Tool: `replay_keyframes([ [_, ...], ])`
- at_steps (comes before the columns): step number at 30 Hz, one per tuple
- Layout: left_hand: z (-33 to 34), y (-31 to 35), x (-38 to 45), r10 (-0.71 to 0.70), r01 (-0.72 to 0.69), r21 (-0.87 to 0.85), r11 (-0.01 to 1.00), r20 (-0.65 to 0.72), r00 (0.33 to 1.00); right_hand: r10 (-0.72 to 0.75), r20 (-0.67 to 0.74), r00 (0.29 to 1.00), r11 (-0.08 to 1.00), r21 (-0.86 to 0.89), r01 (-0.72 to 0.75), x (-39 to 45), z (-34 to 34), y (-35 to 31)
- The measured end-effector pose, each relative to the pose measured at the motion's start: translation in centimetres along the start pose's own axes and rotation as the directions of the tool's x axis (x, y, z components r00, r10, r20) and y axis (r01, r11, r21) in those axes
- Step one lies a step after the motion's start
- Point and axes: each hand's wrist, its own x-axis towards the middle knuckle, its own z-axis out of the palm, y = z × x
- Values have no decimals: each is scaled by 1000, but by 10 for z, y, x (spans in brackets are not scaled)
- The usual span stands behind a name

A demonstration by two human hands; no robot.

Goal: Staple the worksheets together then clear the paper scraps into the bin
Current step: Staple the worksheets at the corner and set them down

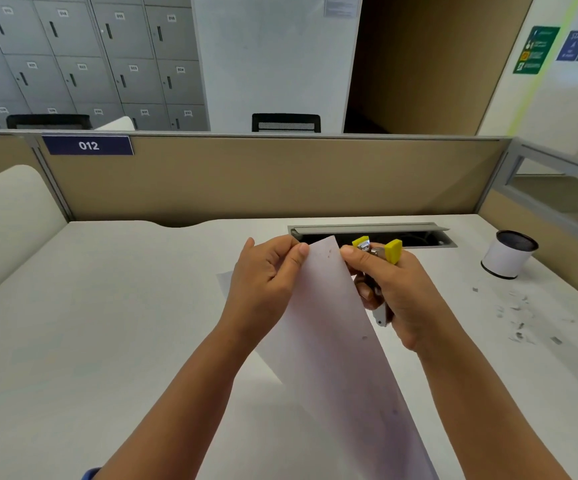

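Worksheets (329, 327) pinched at top corner over table (107, 323).
Left hand (263, 271) pinching paper; right hand (391, 289) thumb on sheet, fingers wrapped round half-hidden yellow stapler (389, 252). Scraps (519, 317) indistinct beside bin (507, 254).

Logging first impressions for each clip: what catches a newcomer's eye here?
At centre, the left hand and right hand pinch the top corner of the sheets held above the desk. The right hand also grips a yellow-tipped stapler. Small scraps lie at right, near a white bin.
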Motion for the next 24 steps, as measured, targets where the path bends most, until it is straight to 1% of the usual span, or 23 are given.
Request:
replay_keyframes([
  [5,-3,-2,6,-14,12,-30,999,-69,998,49,100,994,988,-149,-34,-5,-10,12],
  [9,-4,-7,11,-2,3,3,1000,-136,991,82,110,991,969,-241,-53,-7,-13,18],
  [11,-4,-8,15,23,-19,30,999,-149,989,83,90,992,969,-241,-59,-6,-13,20],
  [13,-3,-12,18,44,-34,67,997,-159,986,70,50,996,978,-202,-58,-4,-12,21],
  [15,2,-13,17,-13,41,170,985,-160,987,56,-1,998,988,-146,-55,0,-10,21],
  [16,4,-12,14,-58,88,191,978,-155,986,53,-28,998,990,-128,-56,2,-9,20],
  [18,11,-9,2,-127,143,197,970,-94,988,45,-89,995,995,-86,-52,7,-9,20],
  [20,20,-6,-13,-232,223,141,965,53,971,31,-147,989,999,-30,-35,12,-8,20],
  [21,24,-4,-19,-309,297,103,949,143,940,23,-171,985,1000,-6,-24,15,-7,20],
  [22,28,-3,-24,-383,374,82,924,231,895,17,-191,981,1000,14,-15,17,-5,20],
  [24,37,-2,-33,-464,456,113,883,360,810,7,-223,975,999,41,2,21,-1,20],
])
